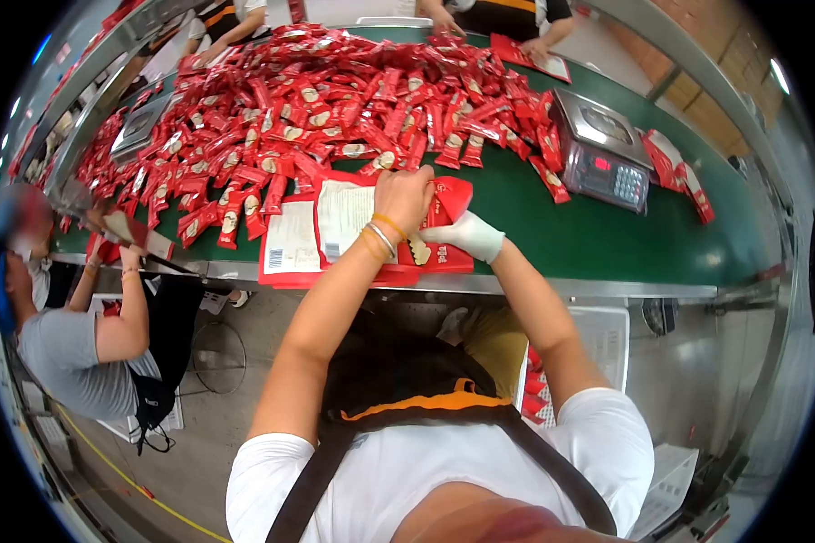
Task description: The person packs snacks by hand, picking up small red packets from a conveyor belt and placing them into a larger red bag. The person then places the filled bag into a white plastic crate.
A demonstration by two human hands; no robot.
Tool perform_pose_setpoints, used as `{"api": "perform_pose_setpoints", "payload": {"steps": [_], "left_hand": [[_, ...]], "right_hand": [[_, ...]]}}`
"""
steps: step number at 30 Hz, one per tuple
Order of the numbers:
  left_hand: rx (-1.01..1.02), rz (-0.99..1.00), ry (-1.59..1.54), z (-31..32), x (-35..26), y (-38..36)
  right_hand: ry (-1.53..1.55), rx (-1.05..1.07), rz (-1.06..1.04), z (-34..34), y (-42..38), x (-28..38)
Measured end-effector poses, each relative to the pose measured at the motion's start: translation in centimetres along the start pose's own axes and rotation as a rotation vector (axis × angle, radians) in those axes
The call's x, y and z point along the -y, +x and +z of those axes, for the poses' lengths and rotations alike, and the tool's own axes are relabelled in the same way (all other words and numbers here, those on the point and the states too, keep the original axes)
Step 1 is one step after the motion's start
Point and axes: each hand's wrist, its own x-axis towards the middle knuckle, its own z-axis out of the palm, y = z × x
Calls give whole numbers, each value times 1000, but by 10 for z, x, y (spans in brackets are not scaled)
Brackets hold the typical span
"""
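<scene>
From the head camera, the person's left hand (pixel 406 197), bare with gold and silver bangles at the wrist, is closing its fingers around the top edge of a large flat red printed pouch (pixel 444 226) that is lying at the near edge of the green conveyor table (pixel 552 231). The right hand (pixel 462 235), wearing a white glove, is pressing against the pouch's lower side, its fingers curled on it. The pouch is resting on a stack of similar red bags with white label backs (pixel 317 235). Just beyond, a big heap of small red snack sachets (pixel 317 109) is spreading across the table. A grey digital weighing scale (pixel 602 149) is sitting to the right, near the heap. A co-worker in a grey shirt (pixel 68 348) is leaning at the left end, and other people's hands are working at the far edge.
</scene>
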Motion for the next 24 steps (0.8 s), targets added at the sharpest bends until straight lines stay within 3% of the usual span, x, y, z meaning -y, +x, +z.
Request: {"api": "perform_pose_setpoints", "payload": {"steps": [2,3,5,7,9,10,11,12,14,16,18,20,22,24], "left_hand": [[-200,59,-99,5,-14,-4],[-188,74,-113,1,-23,-9],[-396,89,-138,-15,-32,-25],[-239,58,-172,-5,-18,-64],[-128,37,-141,14,-5,-99],[-19,-41,37,26,-1,-115],[87,-119,215,36,2,-122],[88,-124,198,43,2,-122],[154,-114,235,50,4,-127],[195,-157,203,51,5,-127],[163,-143,180,49,9,-129],[156,-146,170,46,8,-127],[150,-150,190,49,7,-126],[155,-156,178,50,7,-127]], "right_hand": [[-198,-220,-115,-10,3,-16],[-27,-242,-6,-23,2,-23],[46,-361,-43,-63,-4,-15],[8,-617,-93,-116,-14,-14],[397,-939,-225,-177,-8,-29],[420,-1021,-301,-206,-11,-28],[412,-1162,-249,-239,-12,-36],[540,-1157,-332,-277,-10,-52],[460,-1390,-134,-325,-12,-73],[-371,-1168,443,-410,-38,-136],[613,-1235,-114,-359,-40,-99],[707,-1196,-97,-329,-61,-70],[654,-1436,60,-334,-94,-98],[412,-1547,230,-321,-142,-135]]}}
